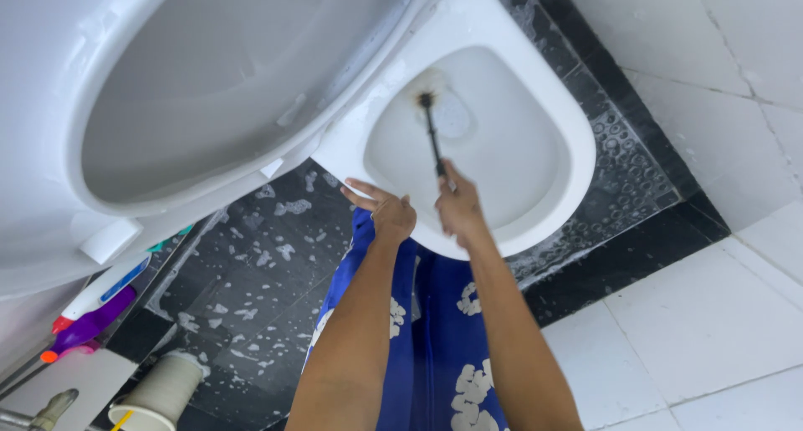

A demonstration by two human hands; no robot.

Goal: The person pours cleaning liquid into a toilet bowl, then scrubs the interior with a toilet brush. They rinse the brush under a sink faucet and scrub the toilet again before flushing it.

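Near the bottom centre: blue flowered cloth (443,331) between two forearms. Above it, left hand (386,211) with fingers spread on the white toilet bowl (552,113) rim; right hand (458,205) closed around a black brush (432,134). Farther, brush head at the drain, frame centre. Raised lid (209,88), upper left.

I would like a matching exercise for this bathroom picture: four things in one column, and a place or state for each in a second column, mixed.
Things:
1. right hand
2. left hand
3. toilet lid
4. purple bottle

Places or states:
A. raised open
B. rests on the rim of the toilet bowl
C. lies at the lower left, beside a white bottle
D. closed around the handle of the toilet brush

Pairs: 1-D, 2-B, 3-A, 4-C
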